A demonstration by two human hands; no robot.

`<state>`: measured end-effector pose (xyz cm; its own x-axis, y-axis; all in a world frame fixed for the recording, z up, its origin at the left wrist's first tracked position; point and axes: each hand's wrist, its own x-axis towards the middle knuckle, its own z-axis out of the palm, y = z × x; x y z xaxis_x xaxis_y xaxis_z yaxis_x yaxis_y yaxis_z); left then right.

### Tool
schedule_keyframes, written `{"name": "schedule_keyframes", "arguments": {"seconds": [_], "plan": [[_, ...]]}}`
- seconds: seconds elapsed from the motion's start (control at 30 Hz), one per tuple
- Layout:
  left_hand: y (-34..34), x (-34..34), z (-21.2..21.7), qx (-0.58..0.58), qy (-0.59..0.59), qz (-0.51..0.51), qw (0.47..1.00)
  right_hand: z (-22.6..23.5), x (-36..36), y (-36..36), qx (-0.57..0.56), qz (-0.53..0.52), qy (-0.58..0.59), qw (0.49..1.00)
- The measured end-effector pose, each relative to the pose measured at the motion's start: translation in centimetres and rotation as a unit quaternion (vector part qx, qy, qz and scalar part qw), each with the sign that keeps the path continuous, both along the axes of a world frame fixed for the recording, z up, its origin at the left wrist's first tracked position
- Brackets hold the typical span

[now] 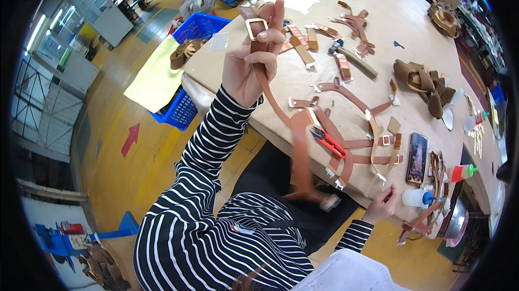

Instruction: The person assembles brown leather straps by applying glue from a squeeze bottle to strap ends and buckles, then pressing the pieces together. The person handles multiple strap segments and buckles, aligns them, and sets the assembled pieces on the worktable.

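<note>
Raised over the table's left edge, my left hand (251, 67) grips a brown leather strap (275, 102) with a gold-coloured square buckle (256, 29) near its upper end. The strap hangs past the table edge toward my lap, its lower end blurred. Low by the table's front edge, my right hand (381, 204) has its fingers curled together; whatever they may hold is too small to make out. Between the hands, red thread snips (328, 142) lie beside several joined brown straps (357, 144) with small buckles and white bits at their ends.
A phone (416, 157), a white bottle with a blue cap (415, 198) and a red-and-green bottle (463, 172) are at the right. Farther back are bundled straps (424, 83), a hammer (354, 59) and loose strap pieces (298, 45). A blue crate (186, 108) stands left of the table.
</note>
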<state>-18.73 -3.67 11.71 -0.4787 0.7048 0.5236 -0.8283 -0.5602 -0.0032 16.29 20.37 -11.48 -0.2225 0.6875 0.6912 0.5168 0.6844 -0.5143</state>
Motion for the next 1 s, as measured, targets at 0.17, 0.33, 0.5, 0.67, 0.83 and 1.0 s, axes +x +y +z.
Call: {"name": "schedule_keyframes", "arguments": {"seconds": [0.17,0.33,0.5,0.67,0.83,1.0], "plan": [[-1.4,-0.4,-0.1,0.079,-0.075,-0.057,0.992,0.2,-0.1,-0.1,0.006,0.008,0.003,1.000],[-1.6,-1.2,-0.8,0.127,-0.114,-0.099,0.980,0.1,0.1,0.2,0.010,0.010,0.000,1.000],[-1.1,-1.2,-1.5,0.128,-0.130,-0.074,0.980,2.2,0.2,-2.2,-0.134,-0.027,0.160,0.978],[-0.2,2.8,-3.6,0.146,-0.172,-0.145,0.963,7.8,-2.2,-10.9,-0.146,0.180,0.147,0.961],[2.3,10.8,-8.0,0.018,-0.391,-0.255,0.884,12.4,-6.6,-14.3,-0.129,0.402,-0.166,0.891],[3.0,13.3,-9.7,-0.048,-0.489,-0.264,0.830,13.6,-6.8,-13.5,-0.323,0.569,-0.100,0.749]]}}
